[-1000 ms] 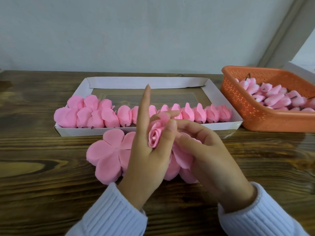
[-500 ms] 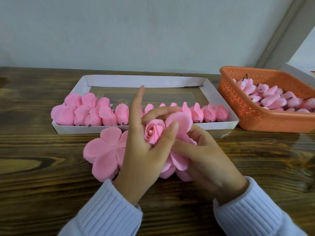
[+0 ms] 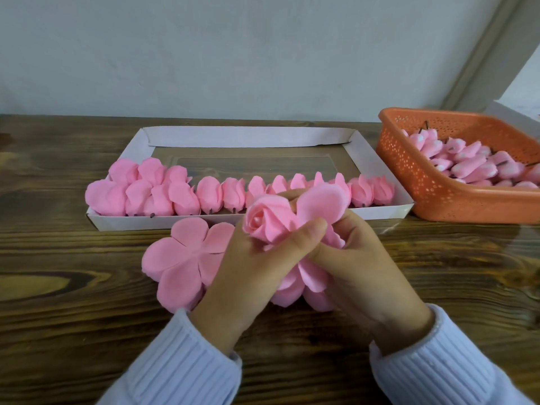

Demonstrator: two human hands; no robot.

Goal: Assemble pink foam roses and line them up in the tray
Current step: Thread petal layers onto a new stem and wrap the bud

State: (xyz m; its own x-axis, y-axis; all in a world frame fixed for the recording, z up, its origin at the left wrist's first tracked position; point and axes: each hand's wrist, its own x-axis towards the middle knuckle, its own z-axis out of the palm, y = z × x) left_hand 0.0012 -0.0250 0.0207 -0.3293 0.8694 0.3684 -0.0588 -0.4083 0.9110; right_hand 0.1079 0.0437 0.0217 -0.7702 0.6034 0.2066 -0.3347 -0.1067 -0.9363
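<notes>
Broadly, a dark brown wooden table [image 3: 58, 287] fills the scene from the near edge to the pale far wall. On it, far of centre, lies a shallow white cardboard tray [image 3: 248, 137], and just beside its right end stands an orange perforated plastic basket [image 3: 423, 182]. A row of finished pink foam roses [image 3: 210, 194] lies on its side along the tray's near wall, doubled up at the left end. Both hands meet in front of the tray, above the table, in ribbed pale blue sleeves [image 3: 181, 363]. The left hand [image 3: 251, 276] grips a half-built pink foam rose [image 3: 266, 220], thumb curled across its right side, the furled centre facing up. The right hand [image 3: 359, 267] curls round the rose's loose outer petals from the right, one petal standing up between the hands. A flat pink five-petalled foam cutout [image 3: 181, 258] lies on the table, partly under the left hand. Small pink foam buds with dark stems [image 3: 473, 165] lie heaped in the basket
</notes>
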